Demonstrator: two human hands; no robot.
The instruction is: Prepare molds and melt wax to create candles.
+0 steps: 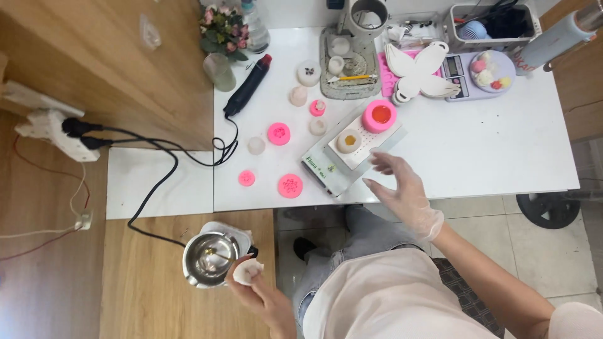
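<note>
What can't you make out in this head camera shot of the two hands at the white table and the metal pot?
- Metal pot, head view: contents lost in glare.
- Left hand: its grip on the white mould is clear; the mould's underside is hidden.
- Gloved right hand: open over the table edge, palm side unseen.
- Scale: display too small.
- Basket: cut off by the top edge.

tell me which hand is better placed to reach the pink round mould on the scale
Right. The gloved right hand hovers open beside the grey flat digital scale, close to the pink round silicone mould. The left hand is far off by the small steel melting pot, its fingers around a small white round mould.
</note>
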